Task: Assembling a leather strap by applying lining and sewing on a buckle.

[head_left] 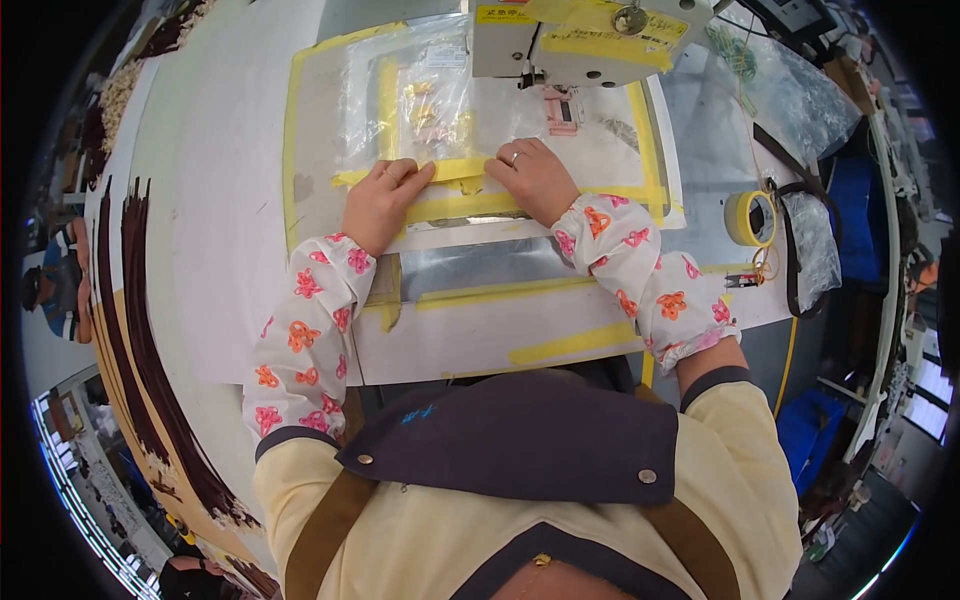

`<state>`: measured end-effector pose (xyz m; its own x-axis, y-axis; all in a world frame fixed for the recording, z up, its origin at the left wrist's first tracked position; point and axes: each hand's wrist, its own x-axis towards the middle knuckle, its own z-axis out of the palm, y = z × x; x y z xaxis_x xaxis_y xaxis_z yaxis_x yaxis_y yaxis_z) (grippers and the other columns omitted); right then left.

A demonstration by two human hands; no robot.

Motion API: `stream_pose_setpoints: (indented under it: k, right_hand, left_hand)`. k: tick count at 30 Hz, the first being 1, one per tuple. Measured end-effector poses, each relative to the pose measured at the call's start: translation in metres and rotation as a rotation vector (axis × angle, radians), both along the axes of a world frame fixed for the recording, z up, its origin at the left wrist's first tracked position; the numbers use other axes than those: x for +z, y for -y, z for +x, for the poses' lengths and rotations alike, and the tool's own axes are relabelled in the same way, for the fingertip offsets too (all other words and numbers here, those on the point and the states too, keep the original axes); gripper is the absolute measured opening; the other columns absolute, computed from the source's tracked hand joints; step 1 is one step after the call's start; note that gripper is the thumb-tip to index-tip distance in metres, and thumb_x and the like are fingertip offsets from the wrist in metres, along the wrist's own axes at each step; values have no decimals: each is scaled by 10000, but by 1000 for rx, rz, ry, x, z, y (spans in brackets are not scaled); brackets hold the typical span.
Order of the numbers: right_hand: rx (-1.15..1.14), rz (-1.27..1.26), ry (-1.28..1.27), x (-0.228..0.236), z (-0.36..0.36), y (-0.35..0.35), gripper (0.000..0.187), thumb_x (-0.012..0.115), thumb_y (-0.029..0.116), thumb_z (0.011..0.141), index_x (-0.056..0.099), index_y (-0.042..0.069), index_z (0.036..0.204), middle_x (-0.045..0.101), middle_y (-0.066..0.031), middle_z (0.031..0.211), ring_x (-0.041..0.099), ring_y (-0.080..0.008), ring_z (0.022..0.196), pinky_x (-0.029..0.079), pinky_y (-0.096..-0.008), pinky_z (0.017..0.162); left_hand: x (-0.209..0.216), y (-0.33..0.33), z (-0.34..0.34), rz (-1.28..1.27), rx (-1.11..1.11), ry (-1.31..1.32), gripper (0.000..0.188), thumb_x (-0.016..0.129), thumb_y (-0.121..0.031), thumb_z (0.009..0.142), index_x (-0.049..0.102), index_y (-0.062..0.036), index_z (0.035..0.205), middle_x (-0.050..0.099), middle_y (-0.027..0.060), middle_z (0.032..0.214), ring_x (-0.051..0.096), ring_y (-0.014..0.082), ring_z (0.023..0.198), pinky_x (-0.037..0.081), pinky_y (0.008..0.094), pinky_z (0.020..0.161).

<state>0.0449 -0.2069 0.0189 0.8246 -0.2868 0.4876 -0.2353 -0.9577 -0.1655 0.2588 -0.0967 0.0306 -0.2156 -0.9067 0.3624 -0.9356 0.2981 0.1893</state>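
Left hand (383,200): narrow, thumb and fingers holding yellow tape strip (462,166).
Right hand (540,187): narrow, holding the strip's right end.
Tape strip: between both hands, along the near edge of plastic sheet (360,118).
Risk: uneven pull could set the tape crooked; dragging could wrinkle the thin sheet.
Paper label (446,56): white, on the sheet, print too small.
Sewing machine (510,52): yellow stickers, dark lettering.
Apron (520,450): blue handwritten marks.
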Motion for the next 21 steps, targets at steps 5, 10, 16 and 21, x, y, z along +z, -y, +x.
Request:
stream_pose_setpoints:
  k: [5,10,16,21]
  right_hand:
    - [-10,-26,-75,6,2,-11,284,518,80,687,566,73,967,506,-59,828,507,-220,794,396,-327,757]
    - [5,-113,-234,2,3,-11,365,513,80,699,540,81,1063,515,-59,909,496,-220,861,376,-348,805]
    - [-226,18,-66,-8,-1,-37,397,457,45,745,498,54,1139,491,-120,1172,424,-265,1127,322,-400,951]
    - [-341,110,-179,-5,-36,-37,416,470,103,764,466,48,1177,437,-100,1265,370,-233,1199,275,-438,992]
  left_hand:
    - [6,-8,-4,18,6,103,478,533,-37,678,538,-177,1135,527,42,1029,530,215,892,486,291,677]
    - [12,-10,-13,115,-73,217,512,507,-52,714,475,-208,1201,471,89,1147,500,291,965,459,358,776]
    - [4,-10,-43,70,119,229,510,462,-44,758,435,-223,1235,432,115,1233,456,349,1056,351,468,903]
    - [0,-19,-33,138,159,182,525,487,-44,745,440,-205,1242,379,80,1317,383,335,1172,305,453,957]
